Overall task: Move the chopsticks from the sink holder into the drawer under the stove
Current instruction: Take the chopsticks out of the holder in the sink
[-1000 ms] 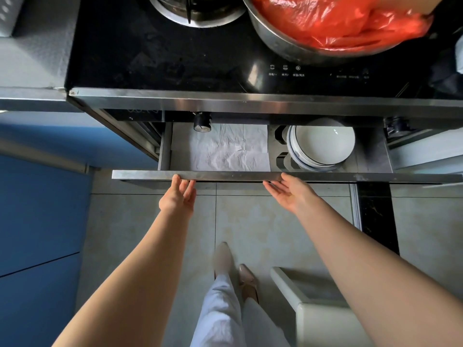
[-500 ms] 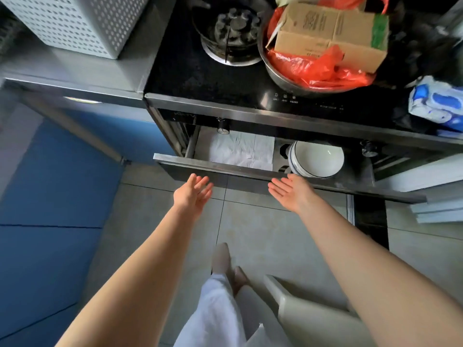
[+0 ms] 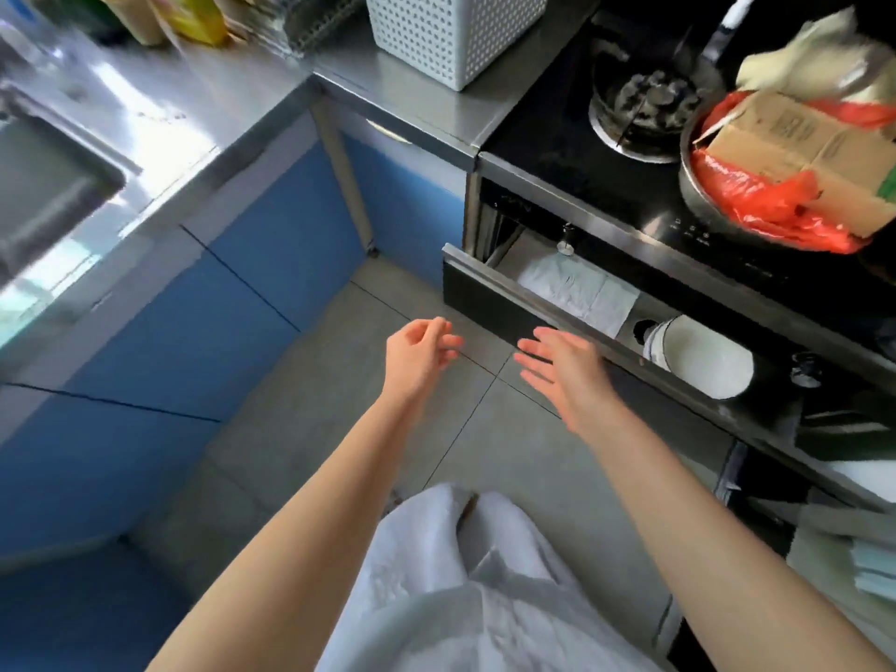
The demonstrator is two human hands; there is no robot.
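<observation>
Both hands are hanging empty over the floor tiles in front of the stove (image 3: 572, 152). L hand (image 3: 418, 349) is sitting w/ fingers loosely curled, gripping nothing. R hand (image 3: 565, 366) is spreading its fingers nearly straight, palm partly up, just beside the drawer (image 3: 489, 303) front but not touching it.

Drawer under the stove is standing pulled out. A white paper liner (image 3: 577, 291) is lying in its left part, and white bowls (image 3: 703, 363) are sitting stacked in its right part. No chopsticks are showing in it.

Chopsticks aren't identifiable anywhere; the sink (image 3: 43, 186) at far left is blurring w/ motion, and a metal rack (image 3: 310, 17) at the top edge is too smeared to tell its contents.

On the steel counter (image 3: 412, 104) a white perforated basket (image 3: 451, 31) is standing next to the stove. On the stove a metal basin (image 3: 698, 196) is holding a red plastic bag (image 3: 756, 201) and a cardboard box (image 3: 814, 157), beside a gas burner (image 3: 640, 109). Blue cabinet fronts (image 3: 194, 332) are running below the counter
</observation>
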